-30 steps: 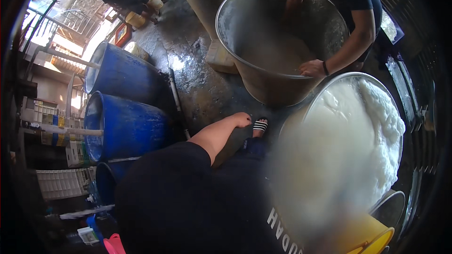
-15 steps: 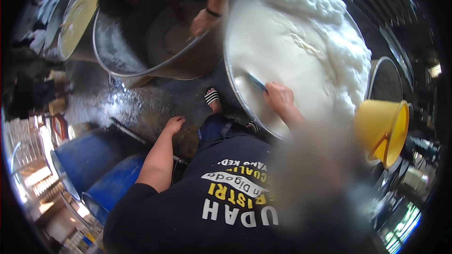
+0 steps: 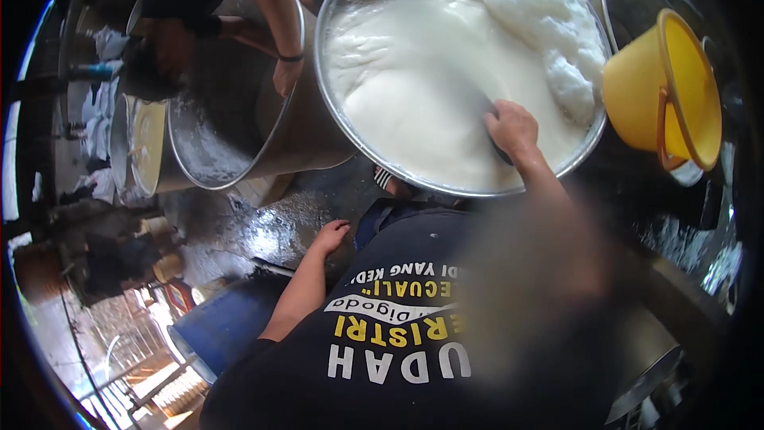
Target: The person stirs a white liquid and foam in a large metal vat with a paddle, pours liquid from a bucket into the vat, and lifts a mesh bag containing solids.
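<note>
Large round metal-rimmed vat [image 3: 320,56] stands in front of the person, filled near the brim with smooth white liquid [image 3: 398,111]; thick white foam [image 3: 545,28] is heaped along its far and right sides. Right hand [image 3: 513,131] is over the near right part of this vat, clamped on a dark tool [image 3: 501,150]; the tool's far end is blurred, so its depth in the liquid cannot be told. Left hand [image 3: 333,235] hangs over the wet floor, fingers loosely bent, nothing seen in it. Yellow bucket [image 3: 637,103] is just right of the vat; its bottom is hidden. To the left, a second metal vat [image 3: 274,139] has whitish residue on its inner wall; a co-worker's hand [image 3: 288,76] is at its rim. Beyond it, another vat holds pale yellow contents [image 3: 148,139]. Blue barrel [image 3: 231,322] at lower left: contents not visible.
</note>
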{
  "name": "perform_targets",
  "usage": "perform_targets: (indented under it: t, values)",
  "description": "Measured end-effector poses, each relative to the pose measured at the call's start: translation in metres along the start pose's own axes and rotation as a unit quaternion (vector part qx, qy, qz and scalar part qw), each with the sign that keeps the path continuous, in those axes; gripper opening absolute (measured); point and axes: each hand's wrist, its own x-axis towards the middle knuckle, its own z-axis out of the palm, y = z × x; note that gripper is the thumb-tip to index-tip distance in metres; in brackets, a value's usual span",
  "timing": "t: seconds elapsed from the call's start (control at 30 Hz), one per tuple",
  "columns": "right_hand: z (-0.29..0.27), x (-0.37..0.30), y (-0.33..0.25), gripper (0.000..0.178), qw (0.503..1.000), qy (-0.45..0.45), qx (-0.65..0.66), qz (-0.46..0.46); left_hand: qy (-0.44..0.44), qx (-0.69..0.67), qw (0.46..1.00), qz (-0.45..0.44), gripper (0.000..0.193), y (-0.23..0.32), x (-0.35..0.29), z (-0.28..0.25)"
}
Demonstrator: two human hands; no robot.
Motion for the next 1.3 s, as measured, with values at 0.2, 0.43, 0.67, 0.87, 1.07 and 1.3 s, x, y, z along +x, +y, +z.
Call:
perform_targets:
  t: [0.2,0.43,0.67,0.87,1.07,1.3]
  values:
    - [-0.039,-0.024,0.063,0.029,0.996,0.045,0.008,0.074,-0.043,0.029,0.999,-0.007,0.043,0.036,0.024,-0.022]
    - [-0.099,-0.060,-0.002,0.019,0.996,0.081,0.016,-0.022,0.013,-0.024,0.999,0.042,0.041,0.046,0.060,-0.053]
    - [-0.050,-0.063,-0.131,0.013,0.965,-0.130,-0.004,-0.229,-0.042,-0.118,0.989,-0.077,0.041,0.007,0.067,-0.051]
    - [0.039,-0.006,-0.174,0.014,0.976,-0.105,-0.065,-0.182,-0.099,-0.120,0.984,-0.085,0.042,-0.053,0.069,-0.083]
    - [0.087,0.039,-0.189,0.016,0.988,-0.053,-0.046,-0.139,-0.068,0.131,0.981,0.128,0.043,-0.143,0.086,-0.149]
    - [0.059,0.043,-0.160,0.022,0.999,-0.023,-0.037,0.008,-0.118,-0.040,0.991,-0.056,0.041,-0.071,0.111,-0.176]
